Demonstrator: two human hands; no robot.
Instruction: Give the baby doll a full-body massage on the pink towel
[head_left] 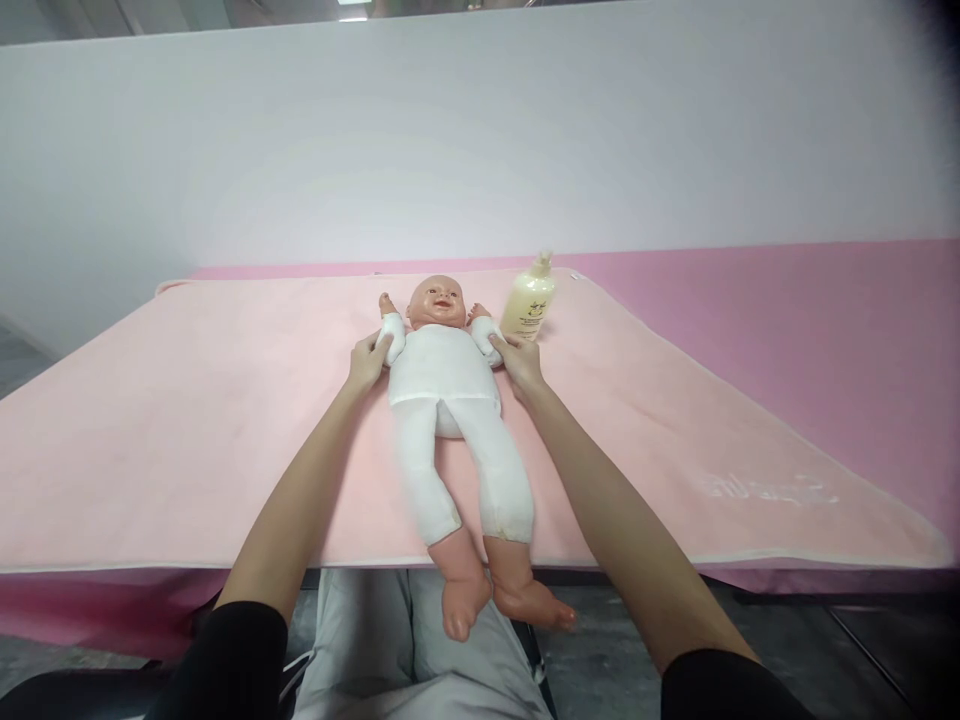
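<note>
1. The doll point(444, 365) lies face up between the two hands, its head at the far end and its feet jutting past the near edge of the desk point(840, 340).
2. The left hand point(369, 360) is clamped on the white-sleeved doll arm at the left, just beside the torso.
3. The right hand point(523, 362) is clamped on the doll arm at the right, thumb on top; its other fingers are partly hidden.
4. The doll's head lies farther off than both hands, its legs nearer.
5. A pale yellow pump bottle point(529, 304) stands just beyond the right hand.
6. A pink towel point(225, 410) is spread beneath doll and bottle.
</note>
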